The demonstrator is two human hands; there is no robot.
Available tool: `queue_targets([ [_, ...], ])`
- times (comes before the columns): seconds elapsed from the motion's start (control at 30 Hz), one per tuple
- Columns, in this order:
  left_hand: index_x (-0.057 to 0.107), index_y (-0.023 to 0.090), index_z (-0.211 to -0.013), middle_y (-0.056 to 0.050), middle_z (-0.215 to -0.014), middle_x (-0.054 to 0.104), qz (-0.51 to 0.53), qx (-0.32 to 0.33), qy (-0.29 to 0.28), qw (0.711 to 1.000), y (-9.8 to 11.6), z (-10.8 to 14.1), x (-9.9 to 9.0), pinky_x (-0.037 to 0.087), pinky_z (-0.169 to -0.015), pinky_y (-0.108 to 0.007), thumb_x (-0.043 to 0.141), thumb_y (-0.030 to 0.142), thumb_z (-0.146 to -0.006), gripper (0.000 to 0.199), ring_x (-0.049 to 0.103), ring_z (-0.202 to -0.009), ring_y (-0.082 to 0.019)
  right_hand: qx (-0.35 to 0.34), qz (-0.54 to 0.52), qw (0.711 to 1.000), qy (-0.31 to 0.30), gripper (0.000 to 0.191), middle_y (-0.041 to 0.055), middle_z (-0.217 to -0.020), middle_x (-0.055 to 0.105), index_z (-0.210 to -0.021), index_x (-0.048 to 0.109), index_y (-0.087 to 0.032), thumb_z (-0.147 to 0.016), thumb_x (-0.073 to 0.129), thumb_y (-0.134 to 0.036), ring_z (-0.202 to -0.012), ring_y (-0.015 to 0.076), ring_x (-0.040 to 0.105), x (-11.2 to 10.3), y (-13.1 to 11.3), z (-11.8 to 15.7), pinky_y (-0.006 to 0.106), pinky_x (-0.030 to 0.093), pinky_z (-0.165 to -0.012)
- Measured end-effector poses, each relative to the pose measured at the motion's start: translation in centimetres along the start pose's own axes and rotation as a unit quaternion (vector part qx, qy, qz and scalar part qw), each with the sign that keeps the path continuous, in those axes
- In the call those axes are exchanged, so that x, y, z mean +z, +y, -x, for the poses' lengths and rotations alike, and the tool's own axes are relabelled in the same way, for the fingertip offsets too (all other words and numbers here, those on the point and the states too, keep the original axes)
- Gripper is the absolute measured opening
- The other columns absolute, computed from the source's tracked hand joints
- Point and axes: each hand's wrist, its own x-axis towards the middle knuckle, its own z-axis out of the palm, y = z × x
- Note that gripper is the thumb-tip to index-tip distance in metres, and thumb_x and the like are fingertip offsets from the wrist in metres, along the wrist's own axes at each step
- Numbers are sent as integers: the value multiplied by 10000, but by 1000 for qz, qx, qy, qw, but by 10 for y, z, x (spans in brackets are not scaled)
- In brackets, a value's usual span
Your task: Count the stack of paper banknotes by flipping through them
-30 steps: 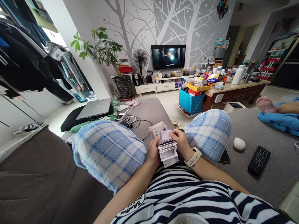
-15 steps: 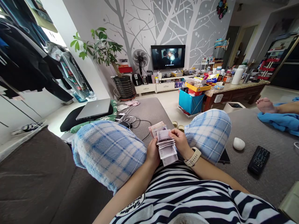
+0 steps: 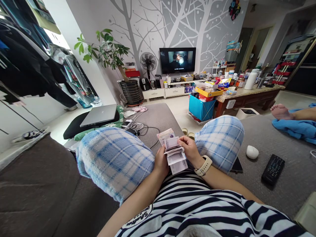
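A fanned stack of banknotes point(image 3: 175, 158) is held above my lap, between my knees in blue plaid trousers. My left hand point(image 3: 161, 162) grips the stack from its left side, with the fingers partly hidden behind the notes. At the upper right edge, my right hand point(image 3: 190, 148) pinches a note between thumb and fingers. Pinkish notes stick out at the far end, while purplish ones hang folded toward me. A pale watch point(image 3: 204, 165) is on my right wrist.
On the grey sofa to my right lie a remote control point(image 3: 273, 169), a white earbud case point(image 3: 252, 152) and a dark phone point(image 3: 237, 165). Another person's foot point(image 3: 282, 111) rests beyond them. At left are a laptop point(image 3: 99, 116) and tangled cables point(image 3: 142, 126).
The lower purplish notes have shifted slightly within the stack. My right hand has moved a little to the left, still pinching. The television picture is different.
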Motion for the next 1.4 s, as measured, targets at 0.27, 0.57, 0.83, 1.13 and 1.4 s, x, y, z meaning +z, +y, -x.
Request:
queue_targets([
  [0.27,730,125,-888,-86,-842,748,-7,-4,5,1000,-2,-4,-3,539,-768,-352,755,331,-672,299,693,-781,-234,-6,10,1000,6,294,-1,-690,589,-712,620,-197,-766,667,-482,-669,165,506,0,-2,1,282,421,-623],
  [0.57,736,125,-931,-110,-897,758,-8,3,-26,1000,-1,-2,-2,533,-803,-363,762,378,-675,361,706,-860,-267,-16,22,1000,15,317,-15,-635,541,-691,601,-201,-785,647,-500,-609,148,459,0,1,1,280,380,-578],
  [0.83,705,123,-825,-81,-806,748,-5,-4,53,999,3,-1,1,525,-741,-324,747,327,-668,261,691,-744,-220,1,0,1000,4,363,-12,-575,554,-675,583,-202,-796,651,-537,-546,140,463,1,-3,3,288,365,-555],
  [1.13,702,114,-890,-76,-787,746,7,-27,30,999,7,6,5,537,-735,-332,719,181,-646,253,703,-729,-226,20,0,999,49,374,-32,-629,526,-708,569,-194,-691,749,-522,-595,135,452,1,-2,0,283,367,-580],
  [1.4,716,110,-858,-75,-788,747,1,-9,52,999,5,3,5,534,-787,-325,702,249,-723,194,706,-774,-222,10,19,999,39,335,-25,-612,516,-642,560,-193,-724,689,-492,-601,140,441,-1,0,0,285,356,-580],
])
